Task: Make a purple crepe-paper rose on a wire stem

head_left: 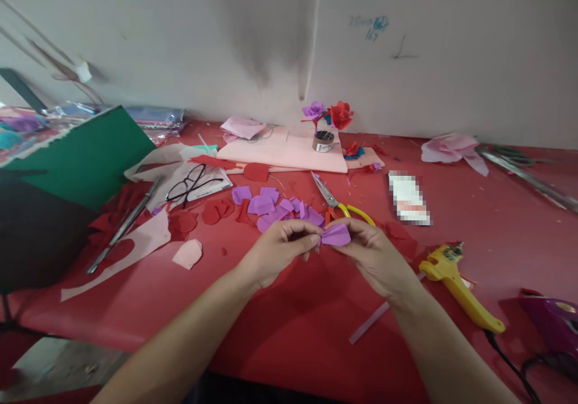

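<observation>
My left hand (280,248) and my right hand (368,252) meet above the red table (289,326), both pinched on one purple paper petal (336,235) that is curled between the fingertips. Just behind my hands lies a heap of loose purple petals (275,205), with red petals (215,211) to its left. Yellow-handled scissors (341,205) lie right behind my right hand.
A yellow glue gun (460,289) lies at the right with its cord running off the front edge. Finished purple and red paper flowers (327,115) stand in a small can on pink paper. Glasses (189,184), a green sheet (85,157) and paper scraps lie left.
</observation>
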A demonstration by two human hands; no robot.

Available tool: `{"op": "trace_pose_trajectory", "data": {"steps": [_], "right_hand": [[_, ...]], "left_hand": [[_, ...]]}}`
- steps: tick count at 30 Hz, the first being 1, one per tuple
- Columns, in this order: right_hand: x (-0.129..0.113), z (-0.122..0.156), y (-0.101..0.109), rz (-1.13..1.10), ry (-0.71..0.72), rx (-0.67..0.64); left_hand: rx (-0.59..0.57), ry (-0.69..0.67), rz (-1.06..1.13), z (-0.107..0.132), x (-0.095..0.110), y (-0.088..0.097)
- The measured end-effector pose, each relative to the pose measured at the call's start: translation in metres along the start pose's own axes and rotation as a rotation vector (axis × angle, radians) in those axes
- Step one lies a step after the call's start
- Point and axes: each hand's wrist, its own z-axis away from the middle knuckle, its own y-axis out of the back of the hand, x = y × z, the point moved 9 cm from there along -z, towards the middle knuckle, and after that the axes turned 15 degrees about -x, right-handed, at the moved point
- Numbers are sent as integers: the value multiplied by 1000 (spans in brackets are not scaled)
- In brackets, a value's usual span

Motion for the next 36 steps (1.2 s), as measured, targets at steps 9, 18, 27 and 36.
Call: {"op": "trace_pose_trajectory", "data": {"steps": [9,18,27,36], "right_hand": [[4,-1,-5,-63,74,8],[7,-2,-6,-73,72,0],[8,-1,-2,-111,74,70],[8,-2,-5,-149,125,101]], "left_hand": [[29,-17,31,2,5,-1],[42,-7,43,2,1,-1],[99,-110,-121,2,5,-2],[243,-254,-367,10,17,-3]]}}
